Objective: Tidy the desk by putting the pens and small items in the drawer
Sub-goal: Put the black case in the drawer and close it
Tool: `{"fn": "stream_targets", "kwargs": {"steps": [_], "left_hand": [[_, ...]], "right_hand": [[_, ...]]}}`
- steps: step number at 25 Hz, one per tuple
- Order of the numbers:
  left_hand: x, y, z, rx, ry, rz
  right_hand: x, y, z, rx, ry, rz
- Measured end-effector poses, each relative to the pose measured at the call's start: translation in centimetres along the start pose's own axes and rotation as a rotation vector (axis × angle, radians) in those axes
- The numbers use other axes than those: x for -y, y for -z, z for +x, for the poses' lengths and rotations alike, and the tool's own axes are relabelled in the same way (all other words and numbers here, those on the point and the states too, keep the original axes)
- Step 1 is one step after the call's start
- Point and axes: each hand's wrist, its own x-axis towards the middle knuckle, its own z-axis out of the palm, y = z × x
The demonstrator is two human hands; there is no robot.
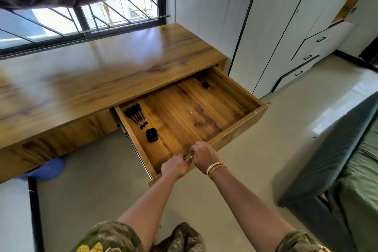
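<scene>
Drawer (235,127), open: pens (135,115) at ten o'clock, black case (151,135) beside. Our left hand (175,166) and right hand (204,156) grip its front edge; we judge only closing remains.

Both arms stretched forward; left hand (176,164) and right hand (203,154) side by side, fingers curled, fingertips nearly meeting.

**Drawer pulled out, both hands on the front edge**

Wooden drawer (241,127) is open under the desk (98,80). Left hand (175,166) & right hand (203,155) both grip its front edge, side by side. Inside: bunch of pens (135,115) at the left w/ a small black case (151,135) just beside them, another small black item (206,84) near the back right.
</scene>
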Motion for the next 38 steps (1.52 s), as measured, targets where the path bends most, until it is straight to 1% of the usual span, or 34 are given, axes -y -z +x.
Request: {"fn": "stream_targets", "kwargs": {"steps": [1,2,3,4,5,6,7,8,10,12,17,21,24,27,30,32,35,38], "left_hand": [[0.1,-0.4,0.0,-0.027,-0.015,0.001],[0.0,-0.6,-0.2,-0.08,-0.043,0.011],[0.0,-0.6,-0.4,-0.142,-0.072,0.022],[-0.1,-0.7,-0.6,-0.196,-0.092,0.031],[-0.1,-0.9,-0.8,-0.226,-0.108,0.045],[0.0,-1.2,-1.0,-0.23,-0.12,0.067],[0.2,-1.3,-1.1,-0.217,-0.131,0.103],[0.3,-1.2,-0.8,-0.19,-0.13,0.138],[0.3,-0.5,-0.2,-0.144,-0.114,0.171],[0.3,0.0,0.3,-0.153,-0.113,0.191],[2.1,2.2,2.8,-0.221,-0.154,0.17],[3.5,5.3,5.6,-0.162,-0.174,0.092],[4.4,7.6,8.1,-0.18,-0.169,0.084],[5.3,10.0,10.5,-0.248,-0.139,0.067],[6.1,12.2,12.6,-0.426,-0.172,0.209],[6.8,14.0,14.1,-0.5,-0.2,0.269],[7.7,16.6,16.4,-0.527,-0.17,0.341],[8.5,18.4,18.4,-0.49,-0.123,0.346]], "right_hand": [[-0.1,-0.2,-0.2,-0.123,-0.078,0.073],[-0.1,0.0,-0.2,-0.272,-0.209,0.185],[0.0,0.5,-0.1,-0.387,-0.414,0.341],[-0.3,0.6,0.3,-0.434,-0.669,0.533],[-1.2,0.3,1.0,-0.407,-0.881,0.74],[-2.4,-0.4,1.7,-0.347,-0.988,0.969],[-3.8,-1.4,2.4,-0.279,-1.012,1.188],[-5.3,-3.0,3.2,-0.243,-1.006,1.335],[-9.3,-8.0,6.0,-0.237,-1.01,1.402],[-10.1,-9.6,7.9,-0.227,-1.019,1.443],[-8.0,-8.3,11.3,-0.224,-0.963,1.478],[-5.7,-7.1,14.0,-0.215,-0.974,1.444],[-4.1,-6.6,16.7,-0.228,-0.93,1.44],[-0.2,-2.9,18.4,-0.221,-0.911,1.402],[1.4,-1.6,21.3,-0.192,-0.904,1.325],[2.2,-1.4,23.2,-0.196,-0.891,1.312],[3.4,-1.1,25.8,-0.171,-0.85,1.301],[3.6,-1.2,28.6,-0.149,-0.819,1.181]]}}
